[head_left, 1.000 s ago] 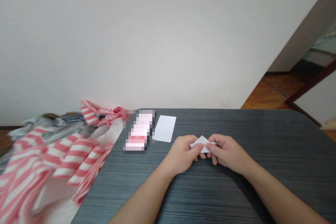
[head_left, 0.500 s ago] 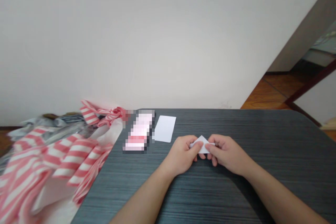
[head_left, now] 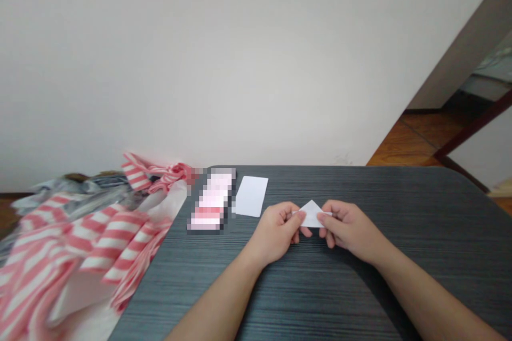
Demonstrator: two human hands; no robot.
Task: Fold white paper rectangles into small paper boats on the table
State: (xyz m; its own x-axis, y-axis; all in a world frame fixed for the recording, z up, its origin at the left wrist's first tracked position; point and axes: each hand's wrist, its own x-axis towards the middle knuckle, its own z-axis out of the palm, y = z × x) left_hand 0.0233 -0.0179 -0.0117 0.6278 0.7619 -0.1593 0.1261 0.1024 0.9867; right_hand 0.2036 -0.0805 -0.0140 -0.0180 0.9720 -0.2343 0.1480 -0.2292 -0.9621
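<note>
A small piece of white paper (head_left: 312,216), folded to a peak at its far edge, is held between my two hands above the dark table. My left hand (head_left: 280,232) pinches its left end, thumb on top and fingers beneath. On the other end, my right hand (head_left: 352,229) grips it the same way, with the thumb lying on the near face. The paper's outer corners are partly hidden by my fingers. To the left of my left hand lies a white rectangular card (head_left: 252,196), flat and untouched.
A blurred-out flat object with a pinkish face (head_left: 213,200) lies left of the card. Red-and-white striped cloth (head_left: 116,234) is heaped beyond the left edge of the dark wood-grain table (head_left: 312,298). A pale wall (head_left: 256,64) rises behind the table.
My thumbs have moved apart toward the paper's ends, so more of its middle shows. Both hands and the paper have shifted slightly away from me, the paper a little to the right.
</note>
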